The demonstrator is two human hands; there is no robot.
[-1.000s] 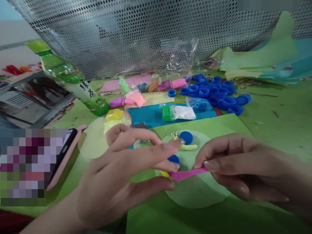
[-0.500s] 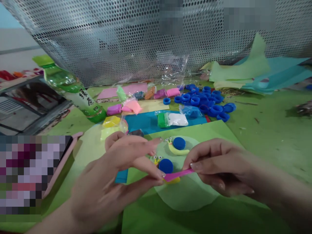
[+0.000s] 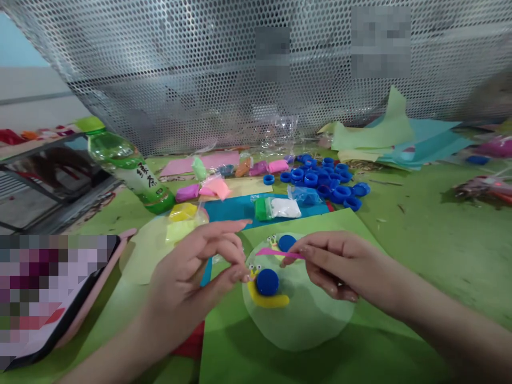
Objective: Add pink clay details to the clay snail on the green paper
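My right hand (image 3: 340, 264) grips a pink plastic clay tool (image 3: 276, 253), its flat end pointing left above the paper. My left hand (image 3: 200, 266) has thumb and index finger pinched together beside the head of the nearer snail; whatever lies between the fingertips is too small to make out. That snail has a yellow clay body (image 3: 272, 302), a blue bottle cap (image 3: 268, 282) as its shell and googly eyes. Behind it sits a second, paler snail with a blue cap (image 3: 287, 243), partly covered by my right hand and the tool. Both lie on a pale green round paper (image 3: 292, 333).
Green card (image 3: 224, 346) lies under the round paper. Farther back are clay packets (image 3: 285, 208), several blue cap rings (image 3: 310, 178) and loose paper sheets (image 3: 372, 136). A green tea bottle (image 3: 128, 170) and a phone or tablet (image 3: 52, 298) stand and lie at left.
The clay tool has come away from my left fingertips and moved up with my right hand. My left hand has shifted slightly left, its fingertips now by the nearer snail's head. The view has tilted up.
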